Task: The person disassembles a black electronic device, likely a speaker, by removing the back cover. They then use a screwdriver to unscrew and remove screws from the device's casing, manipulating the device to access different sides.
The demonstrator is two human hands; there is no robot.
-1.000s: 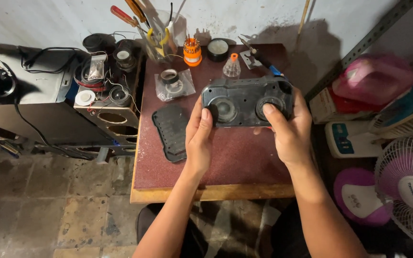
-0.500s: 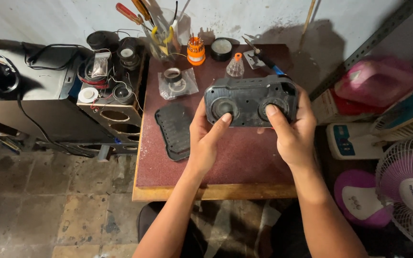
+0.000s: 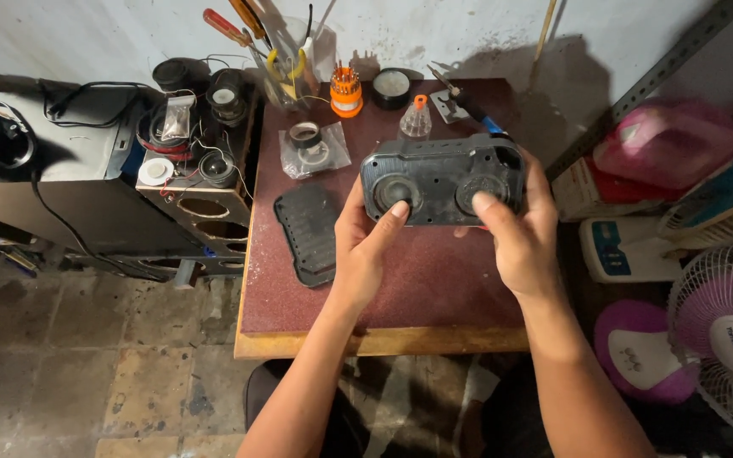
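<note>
speaker shell (image 3: 441, 178) held above desk (image 3: 400, 288) middle, long axis left-right | left hand (image 3: 365, 246) grips left end | right hand (image 3: 515, 237) grips right end | cover (image 3: 307, 231) nearer left hand

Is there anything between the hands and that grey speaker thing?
No. Both the left hand and the right hand already hold the speaker shell directly, thumbs on its front, above the table.
</note>
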